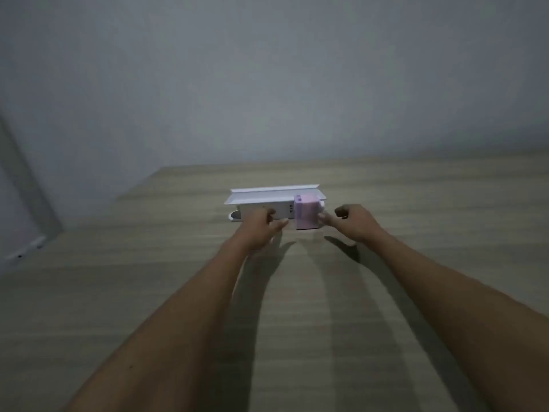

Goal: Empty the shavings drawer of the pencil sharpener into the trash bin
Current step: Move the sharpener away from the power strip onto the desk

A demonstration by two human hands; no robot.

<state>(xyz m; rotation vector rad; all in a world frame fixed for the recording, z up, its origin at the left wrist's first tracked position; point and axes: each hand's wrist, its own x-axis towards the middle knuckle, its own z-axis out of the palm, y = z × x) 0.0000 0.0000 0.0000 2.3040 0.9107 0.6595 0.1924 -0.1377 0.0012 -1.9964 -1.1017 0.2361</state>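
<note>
A small pink pencil sharpener (pixel 306 212) stands on the wooden table (pixel 416 203), in front of the right end of a long white box-like object (pixel 267 200). My left hand (pixel 261 230) reaches in from the left, its fingers spread and pointing at the sharpener's left side, just short of it. My right hand (pixel 353 221) comes in from the right with an extended finger at the sharpener's right edge; the other fingers are curled. I cannot tell whether either hand touches it. No trash bin is in view.
The white box has a raised lid or flap along its back and a rounded white part (pixel 234 216) at its left end. A grey wall rises behind the table. The table's left edge runs diagonally at far left.
</note>
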